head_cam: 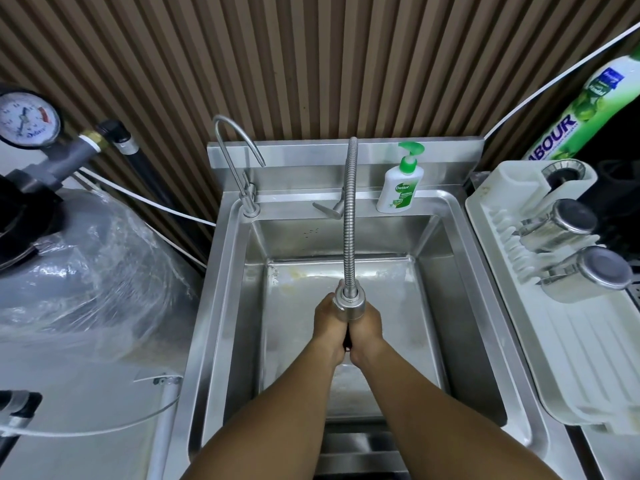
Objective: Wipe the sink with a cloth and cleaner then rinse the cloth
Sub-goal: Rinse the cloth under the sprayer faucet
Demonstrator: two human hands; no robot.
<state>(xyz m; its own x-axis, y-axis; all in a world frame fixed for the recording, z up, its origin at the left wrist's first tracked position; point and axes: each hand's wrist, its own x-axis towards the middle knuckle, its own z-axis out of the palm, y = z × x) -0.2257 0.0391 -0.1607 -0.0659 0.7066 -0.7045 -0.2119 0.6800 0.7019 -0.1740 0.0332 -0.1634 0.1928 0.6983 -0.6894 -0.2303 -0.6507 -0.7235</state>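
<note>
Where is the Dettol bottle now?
Head view: the Dettol bottle stands on the sink's back ledge, right of the flexible tap hose, left of the drying rack.

Head-worn view, close above sink (207, 306).

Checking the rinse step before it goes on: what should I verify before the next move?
1. Under the spray head, left hand and right hand: ok.
2. Hands over the sink basin: ok.
3. What the grip holds: cannot tell; only a dark sliver shows between the hands.
4. Water running: cannot tell; no stream visible.
5. Basin floor wiped: not ok; yellowish stains at the back left.
6. The soap bottle upright on the rear ledge, apart from the hands: ok.
</note>
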